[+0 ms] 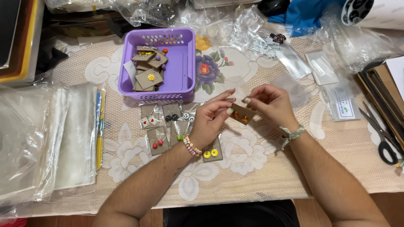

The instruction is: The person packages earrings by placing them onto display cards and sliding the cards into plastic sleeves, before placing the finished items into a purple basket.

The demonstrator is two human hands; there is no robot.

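Note:
Both of my hands meet above the table's middle on one small brown card (243, 113) that carries a pair of orange earrings. My left hand (211, 120), with a bead bracelet at the wrist, pinches the card's left end. My right hand (271, 103), with a woven wristband, grips its upper right edge. A thin clear sleeve seems to lie around the card, though I cannot tell for sure. Just left of my left hand lie several bagged earring cards (159, 141) in rows. A card with yellow earrings (211, 153) sits under my left wrist.
A purple basket (182, 63) with several unbagged earring cards stands behind. Stacks of clear plastic bags (46, 138) lie at the left, small clear sleeves (322, 69) at the back right. Black scissors (384, 141) rest at the right edge. A lace tablecloth (252, 168) covers the table.

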